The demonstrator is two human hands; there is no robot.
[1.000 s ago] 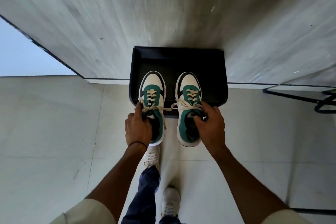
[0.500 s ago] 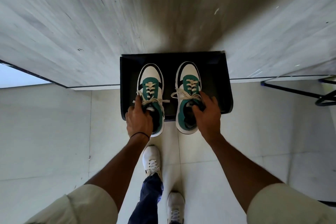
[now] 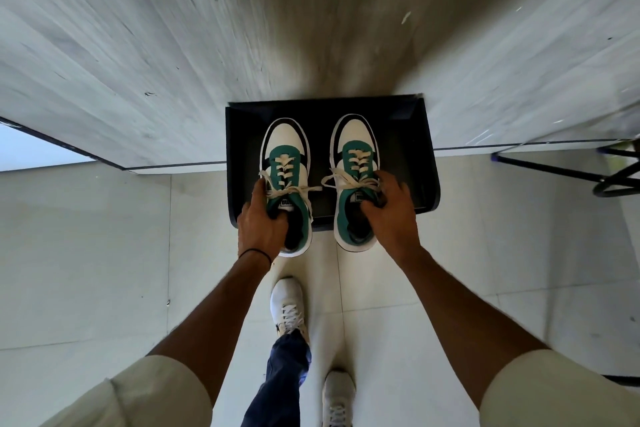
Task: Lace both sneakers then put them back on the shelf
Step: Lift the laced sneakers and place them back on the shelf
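Two hands each hold one sneaker. The left hand (image 3: 262, 229) is curled round the edge of the left sneaker (image 3: 286, 163), and the right hand (image 3: 389, 218) grips the right sneaker (image 3: 356, 154) the same way. The tongue label (image 3: 286, 203) is too blurry to read. The laces (image 3: 294, 189) are tied. The toes are over the black shelf (image 3: 414, 156), and the heels stick out past its front. A grey wall (image 3: 242, 28) is behind. The person's white shoes (image 3: 287, 305) stand on the floor (image 3: 86, 253).

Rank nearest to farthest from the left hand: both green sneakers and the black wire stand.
1. left sneaker, gripped by the left hand.
2. right sneaker, alongside, held by the right hand.
3. black wire stand, far right on the floor.
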